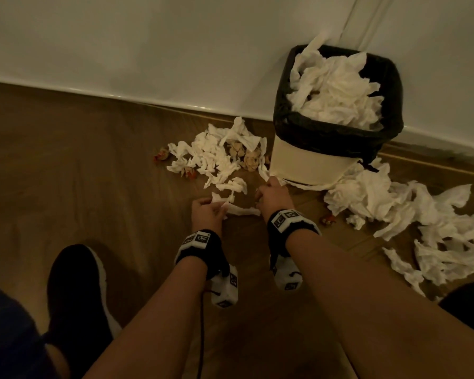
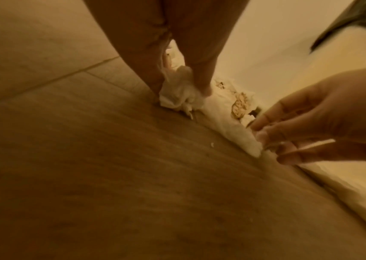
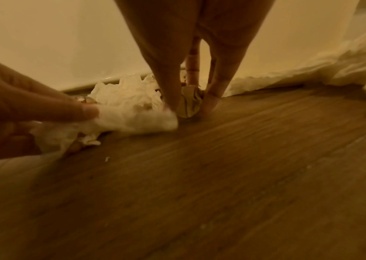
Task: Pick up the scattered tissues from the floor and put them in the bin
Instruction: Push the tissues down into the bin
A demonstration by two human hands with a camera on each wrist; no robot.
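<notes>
Currently my left hand [image 1: 206,212] pinches a tissue [image 1: 241,212]; my right hand [image 1: 272,196] pinches another; bin [image 1: 307,162] holds crumpled tissues.

Floor: brown wood-look planks [image 1: 99,165] running up to a white wall base.
Bin: a cream bin [image 1: 312,162] with a black liner stands on the planks against the wall — heaped with white tissues.
Left pile: crumpled white tissues [image 1: 216,154] lie just left of the bin, with a few brownish wads [image 1: 251,161] among them.
Front strip: one twisted tissue [image 1: 242,212] lies on the planks nearest the person.
Right pile: a larger spread of tissues [image 1: 411,214] lies to the right of the bin, trailing toward the frame edge.
Scrap: a small reddish bit [image 1: 328,220] sits beside that pile.
Shoe: a black shoe [image 1: 77,291] — white-soled — rests on the floor at lower left.
</notes>
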